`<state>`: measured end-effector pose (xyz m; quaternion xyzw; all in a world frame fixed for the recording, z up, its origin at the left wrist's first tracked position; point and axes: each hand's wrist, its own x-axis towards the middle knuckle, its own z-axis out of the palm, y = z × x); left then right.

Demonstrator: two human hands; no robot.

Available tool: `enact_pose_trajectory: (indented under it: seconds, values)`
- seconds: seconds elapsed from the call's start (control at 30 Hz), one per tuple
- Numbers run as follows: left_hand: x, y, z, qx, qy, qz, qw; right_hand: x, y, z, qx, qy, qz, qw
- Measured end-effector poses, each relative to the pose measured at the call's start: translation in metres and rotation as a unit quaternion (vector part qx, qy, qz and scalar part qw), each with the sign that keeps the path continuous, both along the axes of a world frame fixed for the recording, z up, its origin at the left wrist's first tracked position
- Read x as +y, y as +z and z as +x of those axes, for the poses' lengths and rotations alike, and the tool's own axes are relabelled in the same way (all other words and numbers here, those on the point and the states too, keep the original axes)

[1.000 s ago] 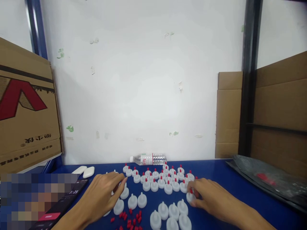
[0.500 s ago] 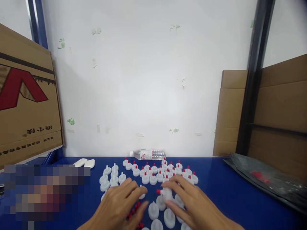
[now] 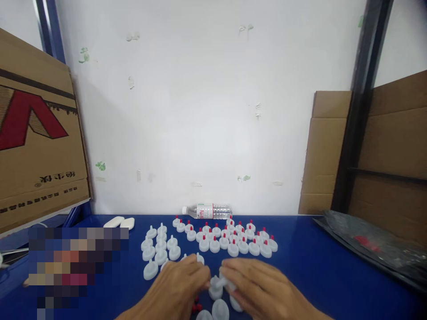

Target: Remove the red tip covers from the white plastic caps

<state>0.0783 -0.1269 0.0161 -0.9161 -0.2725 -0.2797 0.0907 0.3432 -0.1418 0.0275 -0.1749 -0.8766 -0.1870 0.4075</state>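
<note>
My right hand (image 3: 263,284) is closed around a white plastic nozzle cap (image 3: 228,282), tilted with its spout toward my left hand. My left hand (image 3: 180,284) has its fingers pinched together near the spout's end; what they hold, if anything, is hidden. Below and between the hands stand several white caps without red tips, one of them a nozzle cap (image 3: 220,310). Small red tips (image 3: 196,306) lie beside my left hand, partly covered by it.
Red-tipped white caps (image 3: 214,244) stand grouped at the back of the blue table (image 3: 300,266). Plain white caps (image 3: 161,255) stand at the left. A water bottle (image 3: 207,211) lies against the wall. A dark plastic bag (image 3: 370,244) is at the right, a cardboard box (image 3: 40,169) at the left.
My left fingers have closed and moved toward the cap in my right hand. A red tip showed on the cap in my right hand before; none shows now. The view has shifted slightly.
</note>
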Motion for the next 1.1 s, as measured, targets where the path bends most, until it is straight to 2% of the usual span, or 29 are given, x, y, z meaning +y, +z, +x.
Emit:
enact_pose_trajectory:
  seconds: [0.07, 0.17, 0.27, 0.43, 0.53, 0.7, 0.77, 0.87, 0.93, 0.97, 1.03, 1.07, 1.1]
  values:
    - [0.001, 0.011, -0.009, -0.007, 0.037, -0.063, 0.997, 0.007, 0.003, 0.010, 0.033, -0.043, -0.001, 0.999]
    - [0.003, 0.024, -0.020, 0.033, 0.097, -0.113, 0.988, 0.018, 0.006, 0.023, 0.072, -0.092, -0.035, 0.993]
    - [0.005, 0.027, -0.025, 0.078, 0.108, -0.143, 0.981, 0.021, 0.004, 0.025, 0.052, -0.095, -0.061, 0.992]
    - [0.004, 0.024, -0.023, 0.057, 0.111, -0.141, 0.982, 0.009, 0.005, 0.013, 0.013, -0.068, -0.073, 0.995]
    - [0.000, 0.018, -0.019, 0.003, 0.086, -0.123, 0.989, 0.000, 0.006, 0.004, 0.023, -0.037, -0.064, 0.997]
    - [-0.014, 0.007, -0.001, -0.071, -0.051, -0.062, 0.994, -0.006, 0.005, -0.008, -0.010, 0.045, -0.038, 0.998]
    - [-0.018, 0.010, 0.003, -0.095, -0.083, -0.054, 0.991, -0.006, 0.006, -0.009, -0.015, 0.056, -0.038, 0.998]
    - [-0.012, 0.020, -0.003, -0.143, -0.099, -0.049, 0.984, -0.007, 0.011, -0.005, -0.006, 0.025, -0.021, 0.999]
    - [0.000, 0.029, -0.014, -0.151, -0.043, -0.055, 0.986, -0.008, 0.013, -0.001, 0.006, -0.025, -0.013, 1.000]
    - [0.006, 0.034, -0.020, -0.139, 0.010, -0.047, 0.989, -0.008, 0.014, 0.001, 0.014, -0.049, -0.017, 0.999]
    - [0.019, 0.046, -0.034, -0.063, 0.147, -0.022, 0.987, -0.008, 0.014, 0.004, 0.027, -0.072, -0.025, 0.997]
    - [0.025, 0.051, -0.041, -0.009, 0.227, -0.018, 0.974, -0.007, 0.014, 0.006, 0.031, -0.075, -0.029, 0.996]
    - [0.029, 0.057, -0.048, 0.017, 0.274, -0.020, 0.961, -0.005, 0.013, 0.007, 0.032, -0.075, -0.033, 0.996]
